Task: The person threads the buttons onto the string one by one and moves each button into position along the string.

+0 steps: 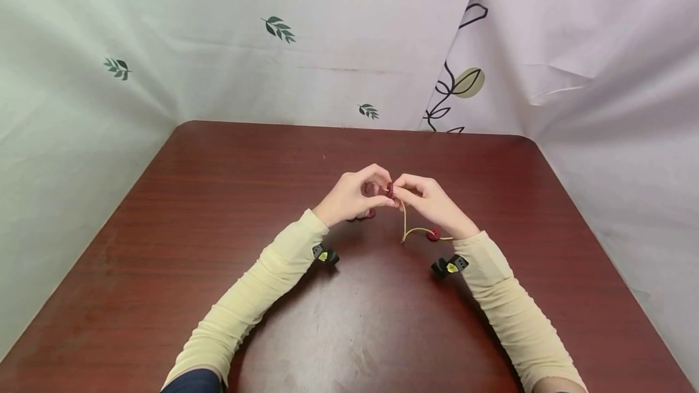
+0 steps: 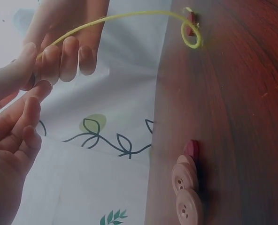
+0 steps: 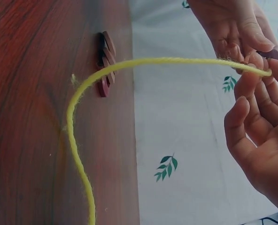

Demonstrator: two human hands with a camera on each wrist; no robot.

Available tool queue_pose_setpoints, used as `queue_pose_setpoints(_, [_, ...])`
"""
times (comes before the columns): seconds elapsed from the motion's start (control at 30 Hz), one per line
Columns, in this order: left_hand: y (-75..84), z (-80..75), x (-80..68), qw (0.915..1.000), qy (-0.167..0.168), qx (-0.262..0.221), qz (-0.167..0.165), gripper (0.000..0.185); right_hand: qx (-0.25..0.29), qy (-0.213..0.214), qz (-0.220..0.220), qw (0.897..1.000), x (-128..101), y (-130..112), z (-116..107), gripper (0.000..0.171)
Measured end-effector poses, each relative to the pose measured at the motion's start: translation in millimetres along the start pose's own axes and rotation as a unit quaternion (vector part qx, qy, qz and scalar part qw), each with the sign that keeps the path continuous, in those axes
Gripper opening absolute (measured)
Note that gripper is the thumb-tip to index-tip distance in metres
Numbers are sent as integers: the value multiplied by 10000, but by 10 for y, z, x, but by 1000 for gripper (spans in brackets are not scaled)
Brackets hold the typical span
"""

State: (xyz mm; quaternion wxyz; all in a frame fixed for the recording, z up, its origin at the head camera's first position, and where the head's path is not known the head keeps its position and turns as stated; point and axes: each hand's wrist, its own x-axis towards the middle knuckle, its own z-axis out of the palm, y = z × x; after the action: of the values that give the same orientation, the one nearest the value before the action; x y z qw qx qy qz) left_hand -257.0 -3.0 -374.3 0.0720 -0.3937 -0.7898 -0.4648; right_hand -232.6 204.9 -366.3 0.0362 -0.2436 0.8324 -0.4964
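Note:
My left hand (image 1: 352, 194) pinches a dark red button (image 1: 390, 190) between thumb and fingertips, above the table. My right hand (image 1: 434, 202) meets it there, its thumb and fingers pinching a yellow string (image 3: 153, 61) close to the button. From those fingers the string droops to the tabletop. Another red button (image 1: 433, 234) lies on the table with the string running through it, below the right hand. Several loose buttons (image 2: 185, 176), pinkish and red, lie in an overlapping row on the table near the left hand, partly hidden by it in the head view.
The brown wooden table (image 1: 191, 199) has rounded far corners. Behind and beside it hangs a white sheet (image 1: 338, 35) with leaf prints. A small black wrist camera (image 1: 326, 255) sits at the left cuff, another black camera (image 1: 449, 266) at the right.

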Motion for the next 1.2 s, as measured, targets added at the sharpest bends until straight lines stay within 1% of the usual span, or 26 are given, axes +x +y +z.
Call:
queue_pose_setpoints(0.17, [0, -12, 9, 9999, -20, -2, -115, 32, 210, -182, 144, 9995, 14, -3, -13, 23])
queue_pose_setpoints(0.27, [-9, -21, 16, 9999, 24, 115, -50, 30, 237, -125, 238, 9994, 24, 3, -13, 29])
queue_pose_setpoints(0.47, [-29, -37, 14, 9985, 78, 445, 293, 29, 216, 36, 286, 9994, 45, 31, 9, 23])
queue_pose_setpoints(0.6, [-23, -44, 10, 9987, 125, 396, 304, 23, 425, 18, 338, 9985, 45, 49, 21, 26])
queue_pose_setpoints(0.77, [4, -39, 12, 9981, 162, 478, 344, 14, 448, -78, 261, 9986, 45, 70, 35, 29])
queue_pose_setpoints(0.9, [-3, -36, 9, 9971, 0, 663, 385, 9, 406, -130, 294, 9987, 55, 97, 62, 27])
queue_pose_setpoints(0.97, [-19, -29, 9, 9966, -146, 741, 320, 8, 383, -178, 369, 9984, 54, 110, 71, 27])
queue_pose_setpoints(1.07, [-37, -25, 7, 9965, -354, 753, 115, 9, 425, -185, 488, 9977, 53, 122, 75, 26])
queue_pose_setpoints(1.2, [-40, -37, 9, 9959, -460, 752, -178, 8, 532, -12, 634, 9966, 66, 126, 66, 18])
